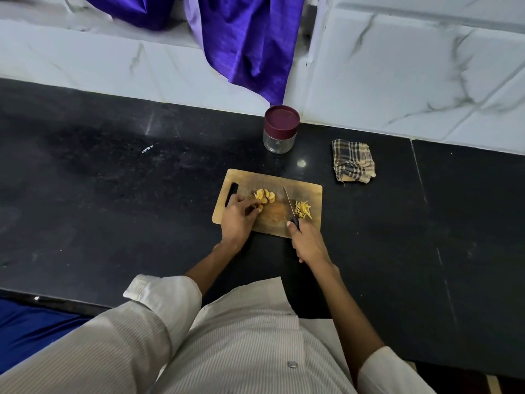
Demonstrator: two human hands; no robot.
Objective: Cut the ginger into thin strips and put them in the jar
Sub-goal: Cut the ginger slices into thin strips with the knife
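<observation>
A wooden cutting board [308, 191] lies on the black counter. A small heap of ginger slices [264, 196] sits left of centre on it, and a pile of thin ginger strips [303, 209] lies on the right. My left hand [238, 218] pinches a ginger slice at the near edge of the heap. My right hand [308, 242] grips the black handle of a knife [289, 201], whose blade points away between the two piles. A glass jar [279, 129] with a maroon lid on stands behind the board by the wall.
A folded checked cloth [353, 161] lies right of the jar. A purple cloth [247, 38] hangs down the marble wall above the jar. The black counter [113, 180] stretches left and right of the board.
</observation>
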